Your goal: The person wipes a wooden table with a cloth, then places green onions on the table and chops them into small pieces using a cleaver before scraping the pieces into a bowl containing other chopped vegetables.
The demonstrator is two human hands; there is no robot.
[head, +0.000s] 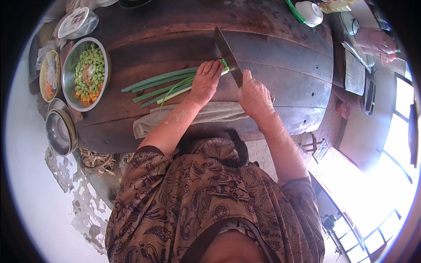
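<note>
Several long green onions [161,81] lie across the dark wooden tabletop [283,62], their leafy ends toward the left. My left hand [206,80], with a ring on one finger, presses down over the bundle near its right end and grips it. A short piece of the stalks shows beyond my fingers. In my right hand [256,93] is a kitchen knife with a broad dark blade [227,54], its tip pointing away from me. The blade stands at the right end of the onions; whether it touches them I cannot tell. My fist hides most of its handle.
A steel bowl [107,80] of chopped green and orange vegetables with powders on top stands at the left. A folded cloth [144,126] lies along the near edge. Stacked bowls [59,131] sit lower left, a plastic tub [77,24] upper left, a white bowl [309,13] far right.
</note>
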